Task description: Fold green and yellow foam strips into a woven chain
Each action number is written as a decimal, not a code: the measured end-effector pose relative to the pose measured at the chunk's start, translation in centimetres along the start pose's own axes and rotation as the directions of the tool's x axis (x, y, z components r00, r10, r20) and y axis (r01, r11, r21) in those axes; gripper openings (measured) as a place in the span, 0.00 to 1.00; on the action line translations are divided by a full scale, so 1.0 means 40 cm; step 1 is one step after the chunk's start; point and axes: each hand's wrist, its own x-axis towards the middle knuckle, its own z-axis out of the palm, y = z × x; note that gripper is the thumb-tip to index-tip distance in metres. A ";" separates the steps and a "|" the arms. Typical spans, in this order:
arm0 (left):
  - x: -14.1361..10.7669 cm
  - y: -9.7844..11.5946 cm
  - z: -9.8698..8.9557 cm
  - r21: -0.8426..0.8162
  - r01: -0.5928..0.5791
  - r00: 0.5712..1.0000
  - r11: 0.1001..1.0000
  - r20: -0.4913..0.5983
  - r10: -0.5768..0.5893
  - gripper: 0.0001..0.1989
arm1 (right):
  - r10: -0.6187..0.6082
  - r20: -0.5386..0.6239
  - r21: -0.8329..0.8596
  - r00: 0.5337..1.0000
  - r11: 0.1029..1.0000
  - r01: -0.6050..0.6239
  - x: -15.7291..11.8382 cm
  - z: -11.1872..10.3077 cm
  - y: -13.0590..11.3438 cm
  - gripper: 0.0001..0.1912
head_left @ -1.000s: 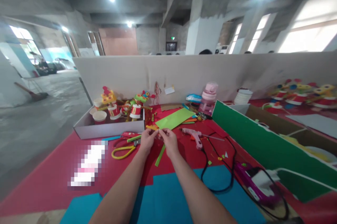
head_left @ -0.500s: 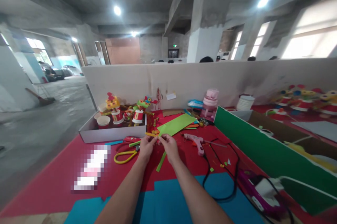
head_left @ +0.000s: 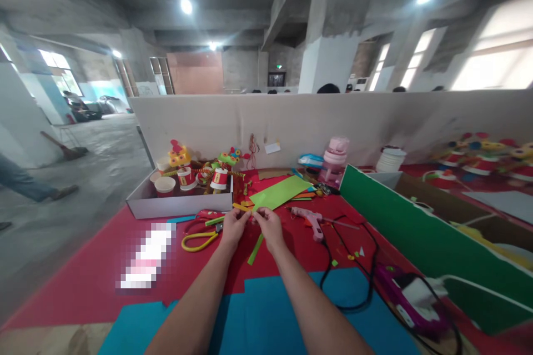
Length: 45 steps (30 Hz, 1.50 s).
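Presently the orange strip [head_left: 240,207] is at the centre of the frame, held just above the bench [head_left: 83,277], its free end angled to the upper left. The left hand [head_left: 234,227] grips it in a closed thumb-and-finger pinch; the right hand [head_left: 270,227] is also closed, pinching at the strip's right end, where the fingertips of both meet. Any fold or join there is too small to make out.

Step in hand, as judged: fine two-handed shaping or aligning of a narrow piece. Next move calls for a light, steady pinch with both hands level, since thin stock of this kind would likely crease or slip under uneven pressure.

Nearest items: light-green sheet [head_left: 281,192] just beyond the fingertips; green strip [head_left: 255,252] lying slantwise between the forearms; yellow-handled scissors [head_left: 200,249] left of the left hand; pink glue gun [head_left: 310,219] right of the right hand, within easy reach, heat state unknown.

Further out: white box [head_left: 179,206] at centre left, containing paper-cup figures [head_left: 186,179]; blue sheets [head_left: 266,316] at lower centre, under the forearms; green panel [head_left: 395,221] at right; purple power strip [head_left: 410,296] at lower right.
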 end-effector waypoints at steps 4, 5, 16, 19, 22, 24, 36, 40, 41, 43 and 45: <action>-0.003 0.004 0.010 -0.074 0.016 0.999 0.997 0.036 -0.014 0.17 | -0.036 -0.011 -0.029 0.999 0.999 0.035 -0.002 0.000 -0.004 0.14; -0.003 0.003 0.010 -0.075 0.016 0.999 0.997 0.036 -0.013 0.17 | -0.035 -0.004 -0.032 0.999 0.999 0.035 -0.001 -0.001 -0.003 0.14; 0.000 -0.005 0.001 -0.095 0.026 0.999 0.995 0.027 -0.024 0.17 | -0.008 0.052 -0.057 0.999 0.998 0.011 -0.002 -0.005 0.000 0.16; -0.003 -0.002 0.003 -0.139 0.029 0.998 0.990 0.065 -0.020 0.17 | -0.039 0.033 -0.094 0.999 0.995 0.041 -0.004 -0.004 -0.002 0.15; -0.003 -0.002 0.006 -0.195 0.040 0.996 0.980 0.083 -0.024 0.16 | -0.067 0.020 -0.117 0.998 0.991 0.069 -0.004 -0.004 -0.003 0.15; -0.002 -0.004 0.006 -0.201 0.048 0.998 0.979 0.046 -0.039 0.17 | -0.079 0.040 -0.125 0.996 0.989 0.083 -0.004 -0.002 -0.002 0.14; -0.006 0.012 0.008 -0.174 0.045 0.996 0.984 0.082 -0.031 0.18 | -0.051 -0.003 -0.108 0.999 0.993 0.050 0.000 -0.009 0.008 0.13; -0.009 0.016 0.009 -0.156 0.049 0.997 0.987 0.074 -0.037 0.17 | -0.050 0.004 -0.091 0.999 0.995 0.050 -0.003 -0.007 0.006 0.14; -0.008 0.015 0.008 -0.147 0.044 0.997 0.988 0.063 -0.035 0.17 | -0.042 0.010 -0.083 0.999 0.996 0.043 -0.003 -0.007 0.007 0.14; -0.006 0.011 0.005 -0.129 0.033 0.998 0.991 0.056 -0.026 0.17 | -0.043 0.025 -0.085 0.999 0.995 0.045 -0.001 -0.009 0.012 0.15; -0.004 0.009 0.004 -0.107 0.026 0.997 0.994 0.068 -0.019 0.17 | -0.061 0.042 -0.115 0.997 0.991 0.065 0.001 -0.012 0.016 0.16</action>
